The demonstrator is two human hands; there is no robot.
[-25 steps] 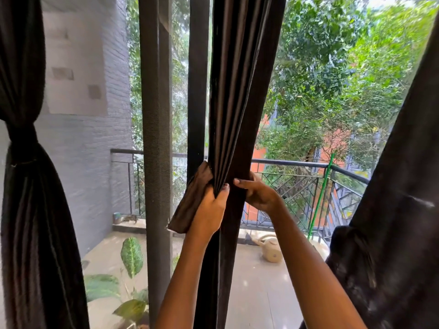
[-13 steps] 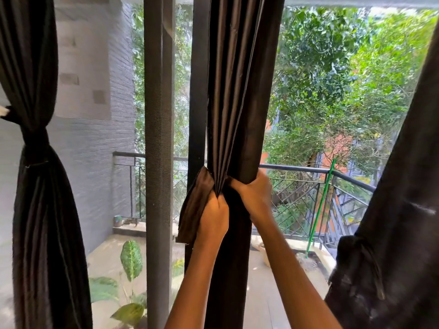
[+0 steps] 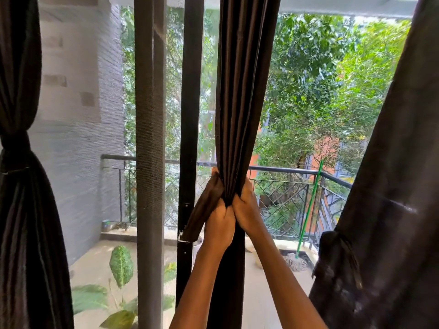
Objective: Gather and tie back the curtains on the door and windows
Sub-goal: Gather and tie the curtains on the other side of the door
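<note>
A dark brown curtain point(image 3: 240, 96) hangs in the middle of the glass door, gathered into a narrow bunch at railing height. A brown tie-back strap point(image 3: 204, 210) wraps the bunch from the left and its loose end hangs down. My left hand point(image 3: 219, 224) grips the strap and the bunched cloth. My right hand point(image 3: 247, 210) grips the curtain from the right, knuckles against the left hand. Another dark curtain point(image 3: 21, 186) at the far left is tied at its waist. A third dark curtain point(image 3: 389, 210) hangs at the right.
Two dark door frame posts point(image 3: 149, 162) stand left of the middle curtain. Outside lie a balcony with a metal railing point(image 3: 285, 169), a green-handled mop point(image 3: 308, 207), a leafy potted plant point(image 3: 121, 264) and trees.
Both hands have closed in on the curtain and come together, cinching the bunch tighter. The strap is pulled closer round the cloth. The camera has shifted slightly.
</note>
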